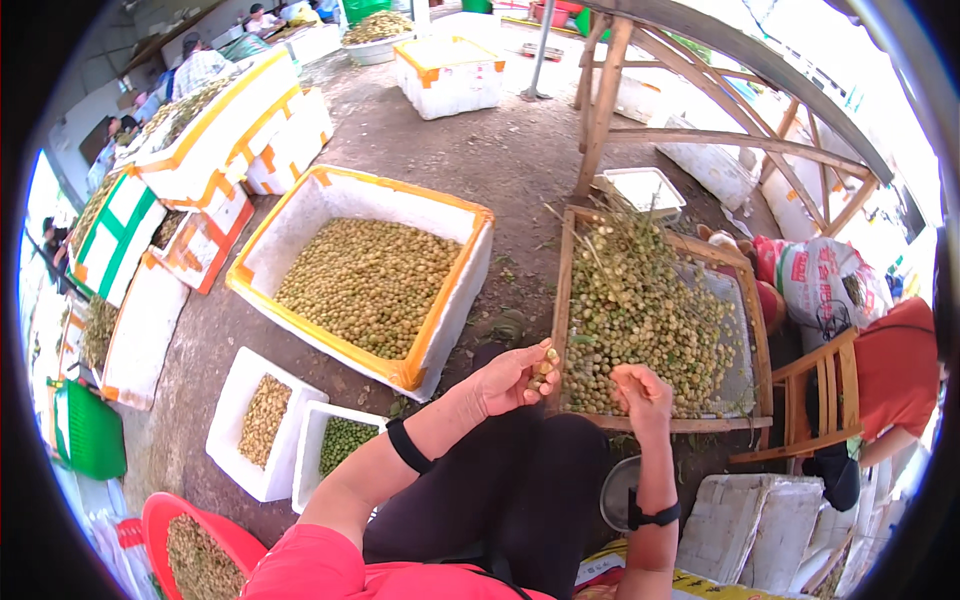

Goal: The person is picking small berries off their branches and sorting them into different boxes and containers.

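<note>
My left hand (512, 382) pinches fruit (545, 368); right hand (645, 392), grip unclear — stemmed heap (640, 330) left in one-o'clock tray (690, 424), eleven-o'clock box (458, 300) part-filled.

Right of the wooden-framed tray (720, 425), the view's rim crops a person in orange (895, 350). Below the tray, the right forearm (657, 475) partly hides a metal bowl (616, 492). Whether the curled right fingers (629, 377) hold anything is hidden. Far left of the tray, people (200, 70) show too small.
</note>
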Tool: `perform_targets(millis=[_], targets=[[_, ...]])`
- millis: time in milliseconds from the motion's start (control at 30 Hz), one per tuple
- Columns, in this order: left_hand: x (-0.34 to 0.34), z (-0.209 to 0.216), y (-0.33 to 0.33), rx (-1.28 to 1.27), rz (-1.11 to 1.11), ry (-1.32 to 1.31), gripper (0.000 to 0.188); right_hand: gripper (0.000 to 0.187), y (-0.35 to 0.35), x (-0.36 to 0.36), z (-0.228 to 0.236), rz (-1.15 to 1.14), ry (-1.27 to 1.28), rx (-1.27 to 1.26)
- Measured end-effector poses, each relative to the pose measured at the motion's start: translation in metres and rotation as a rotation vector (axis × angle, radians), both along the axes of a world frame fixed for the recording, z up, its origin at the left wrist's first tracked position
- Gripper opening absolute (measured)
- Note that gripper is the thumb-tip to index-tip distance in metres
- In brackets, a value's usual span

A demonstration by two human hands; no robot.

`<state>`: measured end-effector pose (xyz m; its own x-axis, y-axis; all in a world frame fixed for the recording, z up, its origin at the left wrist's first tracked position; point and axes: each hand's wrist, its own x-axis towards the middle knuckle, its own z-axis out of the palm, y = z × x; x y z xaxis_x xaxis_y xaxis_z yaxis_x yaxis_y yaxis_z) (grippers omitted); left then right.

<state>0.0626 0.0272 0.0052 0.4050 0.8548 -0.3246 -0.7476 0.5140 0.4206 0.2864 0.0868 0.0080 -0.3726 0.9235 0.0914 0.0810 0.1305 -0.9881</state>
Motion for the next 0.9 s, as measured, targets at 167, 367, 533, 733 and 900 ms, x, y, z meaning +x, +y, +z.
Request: perform_targets(millis=[167,367,533,733,900], targets=[[-0.059,0.0,-0.036,0.0,0.301,-0.045,0.029,0.011,-0.016,0.066,-0.032,-0.035,-0.386,0.299],[-0.157,-0.029,-0.119,-0.149,0.704,0.291,0.026,0.019,-0.049,0.093,-0.056,-0.016,-0.414,0.005],[-0.198,-0.048,-0.211,-0.522,0.585,0.916,0.025,0.019,-0.051,0.099,-0.074,0.001,-0.45,-0.132],[-0.205,-0.078,-0.253,-0.675,0.603,0.883,0.025,0.015,-0.036,0.101,-0.083,0.035,-0.458,-0.147],[-0.215,-0.056,-0.191,-0.407,0.796,0.773,0.032,0.012,-0.036,0.096,-0.095,0.087,-0.408,-0.176]])
